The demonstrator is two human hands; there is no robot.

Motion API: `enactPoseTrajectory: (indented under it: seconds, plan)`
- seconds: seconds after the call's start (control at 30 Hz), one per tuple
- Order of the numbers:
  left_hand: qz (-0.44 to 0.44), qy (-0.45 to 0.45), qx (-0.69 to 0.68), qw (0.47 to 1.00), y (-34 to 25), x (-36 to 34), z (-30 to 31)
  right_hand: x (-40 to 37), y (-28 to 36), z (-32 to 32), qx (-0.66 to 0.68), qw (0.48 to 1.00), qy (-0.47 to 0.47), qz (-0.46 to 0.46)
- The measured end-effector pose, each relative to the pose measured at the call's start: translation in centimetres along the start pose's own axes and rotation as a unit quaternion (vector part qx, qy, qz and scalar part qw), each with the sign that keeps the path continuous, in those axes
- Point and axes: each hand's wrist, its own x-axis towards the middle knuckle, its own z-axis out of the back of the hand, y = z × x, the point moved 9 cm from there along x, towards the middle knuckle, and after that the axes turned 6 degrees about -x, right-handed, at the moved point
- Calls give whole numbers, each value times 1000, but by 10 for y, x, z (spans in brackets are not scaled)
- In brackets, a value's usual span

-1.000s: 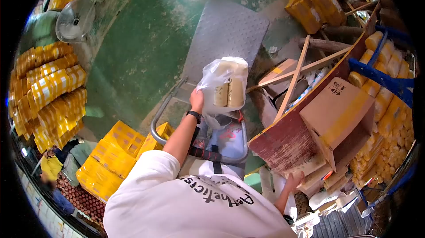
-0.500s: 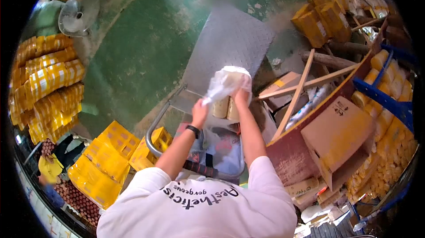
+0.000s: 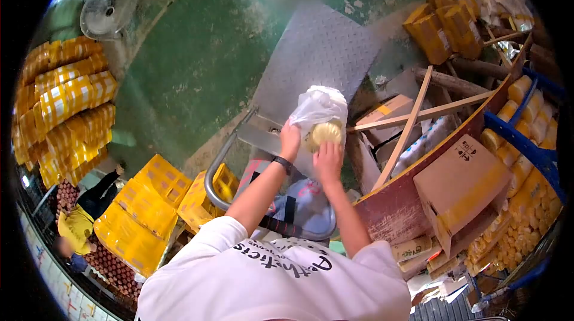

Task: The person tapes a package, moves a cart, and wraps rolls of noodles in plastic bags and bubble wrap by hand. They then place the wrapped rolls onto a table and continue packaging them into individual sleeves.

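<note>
A white plastic bag (image 3: 315,106) is in front of me, over the grey metal plate of a cart. My left hand (image 3: 290,140) is closed on the bag's near left edge. At the bag's mouth shows the round, ridged end of a pale yellow roll (image 3: 326,134). The fingers of my right hand (image 3: 328,164) are bent together against the near side of that roll. The far part of the roll is hidden inside the bag. Below my hands, a clear plastic sheet and a grey-blue bundle (image 3: 311,201) lie by the cart's handle.
The cart's curved metal handle (image 3: 210,180) is close on my left, near yellow-taped boxes (image 3: 134,219). On the right, wooden slats (image 3: 412,124) cross beside a cardboard box (image 3: 460,183). Taped parcels (image 3: 69,106) are stacked far left, below a fan (image 3: 109,10). A person in yellow (image 3: 81,228) is lower left.
My right hand has drawn back from the bag's side to the roll's near end. The roll's end now faces me, where two tan cylinders showed before. The left hand still grips the bag.
</note>
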Motion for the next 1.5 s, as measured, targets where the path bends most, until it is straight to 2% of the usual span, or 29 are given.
enactPoseTrajectory:
  seconds: [0.1,0.2,0.3,0.33,0.37,0.43,0.47,0.53,0.57,0.6,0.63,0.67,0.7,0.77,0.83,0.9,0.93,1.0,1.03,1.07,1.1,1.13,1.17,1.23,1.3,1.4,1.5]
  plan:
    - [11,53,-14,998,-3,2,2,-52,21,9,79,995,2,-63]
    - [8,44,69,997,22,-5,11,-59,7,-35,38,971,203,-119]
    - [-46,48,52,996,19,-11,9,-13,-13,-31,-1,929,335,-158]
    - [-100,49,91,990,22,-6,7,0,-21,-32,-1,912,365,-188]
    - [-74,62,91,991,25,-5,7,6,-30,-38,18,894,375,-244]
    - [-19,86,85,993,29,-9,4,14,-36,-86,27,891,399,-217]
    - [-29,82,99,991,26,-16,3,10,-40,-116,31,889,410,-203]
    - [-59,74,128,987,12,-25,5,16,-41,-139,91,952,258,-135]
    - [-24,72,124,989,20,-25,10,13,-46,-150,146,944,260,-145]
    - [-36,54,124,990,25,-21,17,3,-51,-162,245,901,307,-184]
    - [-48,36,122,991,26,-17,23,-13,-55,-171,367,820,360,-251]
    - [-66,41,123,989,20,-14,24,-35,-56,-174,482,703,405,-332]
    - [-80,47,125,988,15,-10,24,-71,-51,-152,553,516,453,-472]
    - [-99,54,149,982,14,-6,23,-84,-45,-135,681,397,412,-457]
    - [-120,49,154,980,17,1,22,-92,-40,-74,758,370,322,-430]
    - [-92,52,178,978,28,11,27,-122,-60,-39,761,464,190,-412]
    - [-62,57,135,987,36,15,31,-138,-47,-5,818,416,188,-349]
    - [2,61,81,995,39,12,39,-196,-57,54,811,445,134,-355]
    - [33,60,67,995,32,5,40,-258,-77,35,821,397,160,-377]
    - [17,69,20,997,31,6,37,-273,-77,76,814,436,70,-377]
    - [16,68,45,997,20,0,35,-290,-74,121,795,476,-19,-374]
    - [34,87,38,995,18,-4,33,-314,-80,142,783,492,-70,-375]
    - [51,103,32,993,19,-5,30,-373,-99,118,784,444,-135,-412]
    - [49,106,26,993,25,-2,27,-427,-124,119,732,512,-213,-396]
    - [46,97,44,993,28,3,29,-441,-144,133,682,511,-288,-436]
    - [50,83,57,994,24,-3,33,-493,-210,97,506,558,-356,-553]
    - [41,88,46,994,29,5,36,-492,-264,76,309,608,-371,-630]
